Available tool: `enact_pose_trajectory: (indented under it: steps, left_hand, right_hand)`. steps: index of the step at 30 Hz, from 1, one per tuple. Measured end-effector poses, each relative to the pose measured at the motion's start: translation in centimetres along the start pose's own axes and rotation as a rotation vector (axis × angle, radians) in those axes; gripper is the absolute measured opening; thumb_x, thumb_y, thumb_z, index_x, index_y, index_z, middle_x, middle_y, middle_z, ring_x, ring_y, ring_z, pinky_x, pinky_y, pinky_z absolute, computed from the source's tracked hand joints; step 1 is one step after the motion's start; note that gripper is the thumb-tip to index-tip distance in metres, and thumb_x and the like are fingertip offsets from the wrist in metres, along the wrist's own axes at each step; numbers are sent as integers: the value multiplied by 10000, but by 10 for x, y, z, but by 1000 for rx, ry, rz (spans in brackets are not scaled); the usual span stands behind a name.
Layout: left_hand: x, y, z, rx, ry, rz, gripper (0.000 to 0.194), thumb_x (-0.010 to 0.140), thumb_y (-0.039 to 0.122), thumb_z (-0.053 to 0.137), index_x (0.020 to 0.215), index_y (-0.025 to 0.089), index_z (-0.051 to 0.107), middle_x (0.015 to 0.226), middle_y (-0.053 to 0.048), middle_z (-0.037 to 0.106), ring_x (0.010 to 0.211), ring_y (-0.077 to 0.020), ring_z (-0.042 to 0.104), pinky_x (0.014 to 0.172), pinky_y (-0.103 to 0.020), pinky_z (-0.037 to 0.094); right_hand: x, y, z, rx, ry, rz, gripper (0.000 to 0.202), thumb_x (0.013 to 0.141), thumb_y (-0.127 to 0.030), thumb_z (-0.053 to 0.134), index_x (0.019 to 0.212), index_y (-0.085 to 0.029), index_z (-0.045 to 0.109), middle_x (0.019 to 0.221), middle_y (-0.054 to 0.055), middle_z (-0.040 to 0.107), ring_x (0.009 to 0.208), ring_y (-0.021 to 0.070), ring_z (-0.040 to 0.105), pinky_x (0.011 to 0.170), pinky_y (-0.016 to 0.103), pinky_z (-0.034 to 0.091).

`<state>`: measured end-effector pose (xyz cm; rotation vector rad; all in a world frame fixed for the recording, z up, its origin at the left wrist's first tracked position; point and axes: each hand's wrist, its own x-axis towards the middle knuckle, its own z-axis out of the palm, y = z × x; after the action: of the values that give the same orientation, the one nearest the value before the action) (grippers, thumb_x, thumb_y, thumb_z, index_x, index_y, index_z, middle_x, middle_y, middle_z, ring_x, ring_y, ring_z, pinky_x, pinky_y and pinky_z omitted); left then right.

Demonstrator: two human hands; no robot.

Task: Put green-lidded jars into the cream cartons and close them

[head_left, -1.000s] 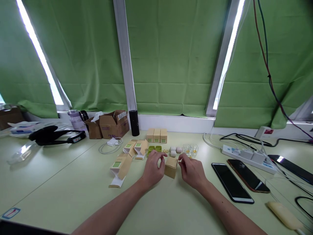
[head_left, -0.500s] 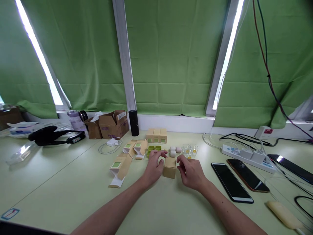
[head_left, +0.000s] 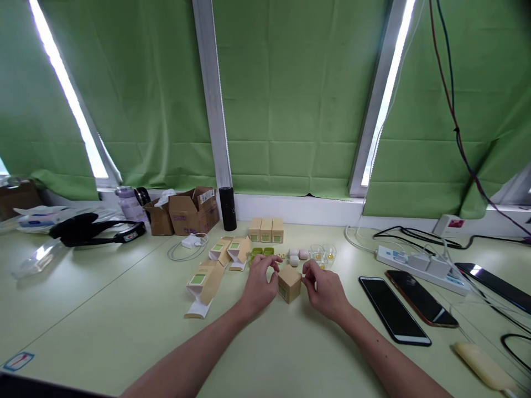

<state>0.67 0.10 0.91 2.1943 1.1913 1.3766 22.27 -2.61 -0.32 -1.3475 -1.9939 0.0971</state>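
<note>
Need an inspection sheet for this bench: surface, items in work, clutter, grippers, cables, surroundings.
Surface: pale tabletop, seam at left; spills: nothing seen.
Items in work: closed small box between the hands; three cartons with open flaps to its left; row of small boxes, green cups, whitish pieces and clear cups beyond.
Clutter: two phones at right, cardboard boxes and black cylinder at back.
Grippers: nothing seen; bare left hand and right hand flank the closed box, contact unclear.
Cables: several cross the power strip area; others hang at right.
Surroundings: green curtains behind.
</note>
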Motion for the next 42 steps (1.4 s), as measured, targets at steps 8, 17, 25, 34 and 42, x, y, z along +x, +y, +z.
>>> enact_pose_trajectory:
  steps: [8, 17, 25, 34, 42]
  left_hand:
    - [-2, 1, -2, -1, -49, 42, 335, 806, 59, 563, 1086, 217, 657, 927, -51, 639, 970, -253, 615, 912, -408, 498]
    - [-1, 3, -3, -5, -2, 45, 206, 842, 131, 568, 1005, 220, 657, 856, -42, 669, 931, -247, 621, 873, -390, 483]
    - [6, 0, 0, 12, 72, -202, 244, 956, 382, 524, 797, 208, 587, 737, -21, 632, 706, -189, 585, 650, -302, 433]
    - [4, -18, 7, -16, 11, -295, 193, 914, 181, 489, 867, 194, 677, 711, -12, 664, 687, -184, 635, 675, -296, 451]
    - [4, -16, 9, -39, 16, -324, 165, 895, 147, 518, 924, 193, 673, 760, -17, 678, 709, -182, 656, 711, -302, 486]
  right_hand:
    - [4, 9, 19, 388, 2, 168, 29, 944, -251, 452, 950, -279, 448, 830, -19, 681, 624, 183, 641, 592, 281, 427]
    - [2, 22, 20, 184, -73, 229, 221, 846, -106, 489, 997, -259, 539, 786, -20, 692, 701, 182, 634, 604, 256, 377]
    - [5, 18, 13, 203, -35, 172, 137, 852, -138, 517, 925, -245, 561, 905, 16, 683, 739, 179, 625, 657, 288, 455]
    - [-2, -12, 5, 234, -73, 100, 464, 828, -291, 676, 1252, -300, 486, 1129, 31, 659, 862, 213, 665, 675, 321, 499]
    - [12, -13, 9, 323, -66, 123, 501, 741, -113, 624, 1192, -279, 484, 1124, 34, 669, 831, 189, 662, 701, 308, 514]
